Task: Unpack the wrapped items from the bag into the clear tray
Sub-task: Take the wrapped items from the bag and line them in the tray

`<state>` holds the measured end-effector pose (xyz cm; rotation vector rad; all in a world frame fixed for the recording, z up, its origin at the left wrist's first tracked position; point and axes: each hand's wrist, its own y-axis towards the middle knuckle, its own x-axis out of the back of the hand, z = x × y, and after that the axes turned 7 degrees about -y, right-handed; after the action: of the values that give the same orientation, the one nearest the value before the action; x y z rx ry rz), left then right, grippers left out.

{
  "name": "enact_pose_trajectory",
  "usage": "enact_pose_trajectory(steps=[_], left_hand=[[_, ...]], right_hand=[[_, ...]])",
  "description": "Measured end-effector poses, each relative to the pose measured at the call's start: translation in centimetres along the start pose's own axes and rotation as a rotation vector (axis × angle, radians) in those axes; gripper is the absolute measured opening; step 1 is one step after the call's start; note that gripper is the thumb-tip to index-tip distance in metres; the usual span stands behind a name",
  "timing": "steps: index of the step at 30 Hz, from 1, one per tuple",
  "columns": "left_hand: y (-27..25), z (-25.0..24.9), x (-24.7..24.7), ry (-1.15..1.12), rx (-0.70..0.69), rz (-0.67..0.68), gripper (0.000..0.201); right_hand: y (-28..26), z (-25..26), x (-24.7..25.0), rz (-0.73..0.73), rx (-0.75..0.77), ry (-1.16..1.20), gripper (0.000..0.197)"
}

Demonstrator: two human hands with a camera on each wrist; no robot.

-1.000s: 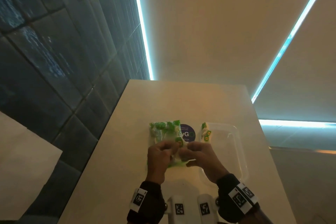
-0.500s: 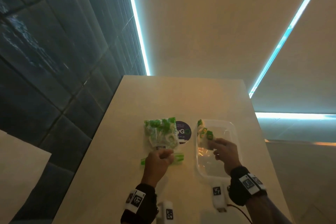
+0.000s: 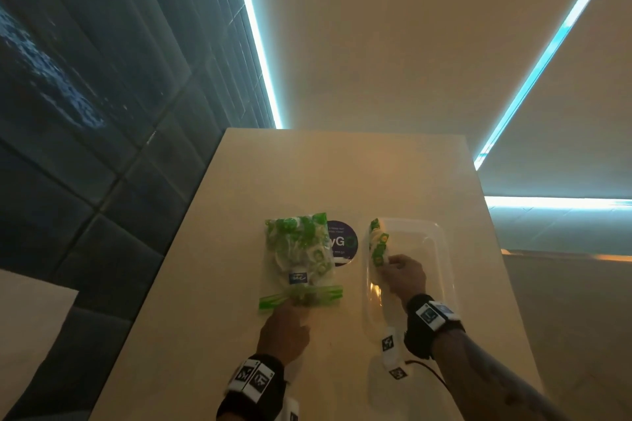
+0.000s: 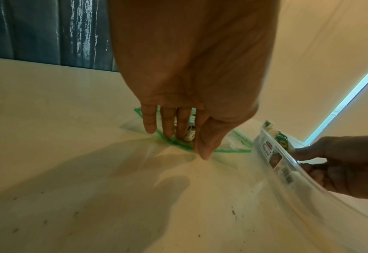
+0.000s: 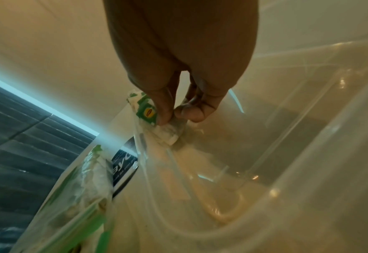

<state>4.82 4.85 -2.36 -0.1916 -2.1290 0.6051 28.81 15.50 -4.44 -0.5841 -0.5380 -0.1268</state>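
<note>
Head view: a clear zip bag [image 3: 299, 261] with a green closure strip lies flat on a pale table [image 3: 212, 284], its mouth toward the person and its far end filled with green-and-white wrapped items [image 3: 294, 232]. The left hand [image 3: 285, 331] rests at the bag's mouth; in the left wrist view its fingers [image 4: 167, 123] extend nearly straight, the tips reaching into or onto the green-edged opening, and whether they grasp anything inside cannot be told. Just right of the bag, partly covered by it, a dark round sticker [image 3: 343, 243] is fixed to the table. Further right stands the clear tray [image 3: 441, 249], long axis running away from the person. The right hand [image 3: 403, 275] is inside the tray along its left wall; in the right wrist view the thumb and fingers [image 5: 163, 106] pinch one wrapped item [image 5: 167, 131], white with a green label, held low against that wall. A second wrapped item [image 3: 376, 232] lies just beyond it along the same wall, at the tray's far left corner. Both wrists carry dark bands with black-and-white marker tags. A dark tiled wall [image 3: 85, 113] stands to the left, edged by a bright light strip [image 3: 256, 37].
</note>
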Motion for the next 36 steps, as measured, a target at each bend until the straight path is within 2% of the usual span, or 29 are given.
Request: enact_pose_trajectory(steps=[4, 6, 8, 12, 16, 18, 19, 21, 23, 25, 27, 29, 32, 34, 36], left_hand=[[-0.1, -0.3, 0.2, -0.023, -0.011, -0.001, 0.036], [-0.1, -0.3, 0.4, -0.037, 0.0, -0.006, 0.036], [-0.1, -0.3, 0.4, -0.047, 0.005, -0.017, 0.035], [-0.2, -0.7, 0.5, -0.051, -0.025, -0.087, 0.039], [-0.8, -1.6, 0.3, -0.033, -0.054, -0.217, 0.052], [-1.1, -1.9, 0.1, -0.006, -0.086, -0.258, 0.058], [-1.2, -1.9, 0.0, 0.006, -0.103, -0.266, 0.061], [-1.3, -1.9, -0.2, -0.006, -0.114, -0.262, 0.065], [-1.2, -1.8, -0.3, -0.035, -0.108, -0.258, 0.066], [-1.2, -1.9, -0.4, -0.028, -0.117, -0.241, 0.062], [-1.0, -1.8, -0.5, -0.036, -0.124, -0.237, 0.057], [-0.7, -1.8, -0.7, -0.033, -0.136, -0.255, 0.057], [-0.3, -1.9, -0.8, 0.029, -0.181, -0.329, 0.055], [-0.2, -2.1, -0.5, 0.089, -0.241, -0.321, 0.046], [0.6, -1.9, -0.6, 0.204, -0.246, -0.235, 0.039]], right_hand=[[-0.3, 0.3, -0.2, -0.079, 0.001, -0.009, 0.056], [-0.3, 0.4, -0.3, -0.06, 0.032, -0.039, 0.077], [-0.4, 0.6, -0.4, 0.004, 0.084, -0.096, 0.083], [-0.8, 1.2, -0.1, 0.129, 0.168, -0.2, 0.067], [-1.0, 1.5, 0.3, 0.121, 0.187, -0.23, 0.056], [-1.2, 1.7, 0.6, 0.137, 0.167, -0.248, 0.059], [-1.2, 1.7, 0.9, 0.105, 0.154, -0.242, 0.064], [-1.8, 2.0, 1.2, -0.053, 0.181, -0.187, 0.07], [-3.4, 2.8, 0.8, -0.177, 0.382, -0.188, 0.06], [-5.7, 3.8, -0.9, -0.087, 0.649, -0.353, 0.051], [-7.7, 4.5, -3.3, 0.06, 0.798, -0.589, 0.055], [-8.2, 4.6, -5.1, 0.114, 0.855, -0.723, 0.047], [-8.2, 5.0, -5.9, 0.094, 0.89, -0.74, 0.019], [-8.0, 5.2, -5.9, 0.105, 0.929, -0.748, 0.017], [-8.0, 5.8, -5.7, 0.111, 0.992, -0.77, 0.021]])
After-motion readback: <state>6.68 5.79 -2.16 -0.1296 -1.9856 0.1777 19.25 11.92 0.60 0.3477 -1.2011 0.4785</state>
